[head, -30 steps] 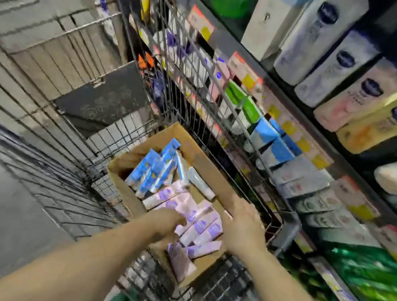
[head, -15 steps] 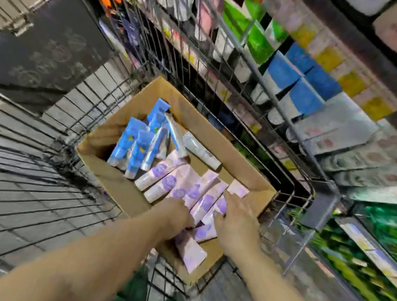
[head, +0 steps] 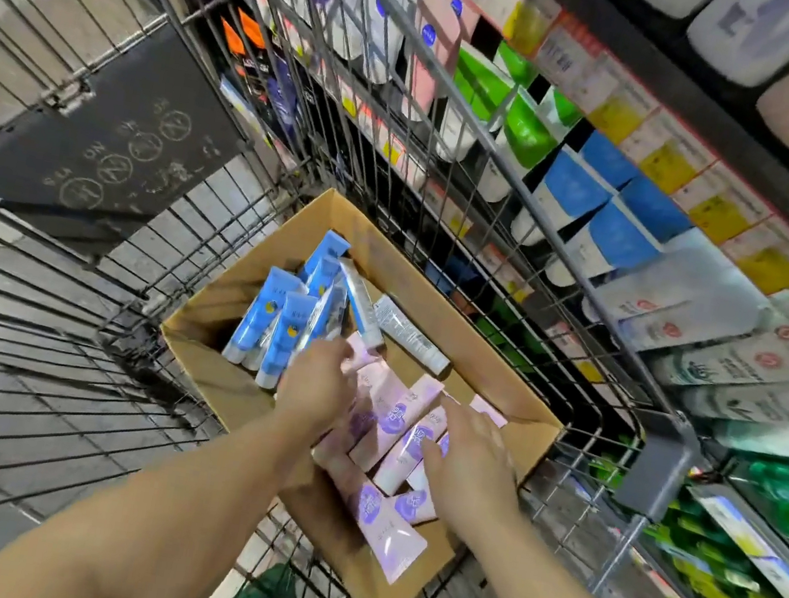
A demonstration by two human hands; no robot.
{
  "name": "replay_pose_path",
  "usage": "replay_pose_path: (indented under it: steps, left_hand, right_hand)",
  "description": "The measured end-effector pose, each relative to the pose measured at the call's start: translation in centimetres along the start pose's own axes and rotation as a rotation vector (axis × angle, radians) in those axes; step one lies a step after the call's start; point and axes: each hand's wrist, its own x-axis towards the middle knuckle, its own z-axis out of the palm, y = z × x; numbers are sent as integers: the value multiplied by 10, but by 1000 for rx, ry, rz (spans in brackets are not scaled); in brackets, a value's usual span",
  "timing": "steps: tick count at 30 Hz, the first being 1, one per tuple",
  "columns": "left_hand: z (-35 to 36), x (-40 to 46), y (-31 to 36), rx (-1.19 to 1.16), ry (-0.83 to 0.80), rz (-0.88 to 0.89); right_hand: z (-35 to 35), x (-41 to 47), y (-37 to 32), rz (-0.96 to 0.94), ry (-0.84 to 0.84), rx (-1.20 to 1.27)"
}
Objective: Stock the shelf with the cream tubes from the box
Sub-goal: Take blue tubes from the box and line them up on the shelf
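An open cardboard box (head: pixel 438 305) sits inside a wire shopping cart. It holds pale pink tubes with purple marks (head: pixel 397 418) near me and blue tubes (head: pixel 271 315) at the far left, plus two white tubes (head: pixel 407 334). My left hand (head: pixel 316 390) is down in the box, its fingers curled over the pink tubes near the blue ones; whether it grips one is hidden. My right hand (head: pixel 470 458) lies flat on the pink tubes at the box's right, fingers spread.
The wire cart (head: pixel 538 228) surrounds the box, its side mesh standing between me and the shelves (head: pixel 657 195) at right, which carry tubes, bottles and price labels. A dark sign panel (head: pixel 112 145) hangs on the cart's far end. A grey tiled floor lies to the left.
The camera has dropped closer to the box. My left hand has moved forward over the pink tubes toward the blue ones; my right hand has flattened on the pink tubes.
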Motion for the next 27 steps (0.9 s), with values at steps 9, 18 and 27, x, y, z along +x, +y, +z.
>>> replay_pose_path:
  steps: [9,18,27]
  left_hand:
    - [-14,30,-29,-199,236,-478]
    - [-33,31,-48,-7,152,-310]
    - [-36,38,-55,67,27,-191]
  right_hand:
    - [23,18,-8,-35,-48,58]
    - [16,26,-37,-37,-76,87]
    - [16,29,-46,-59,-87,166]
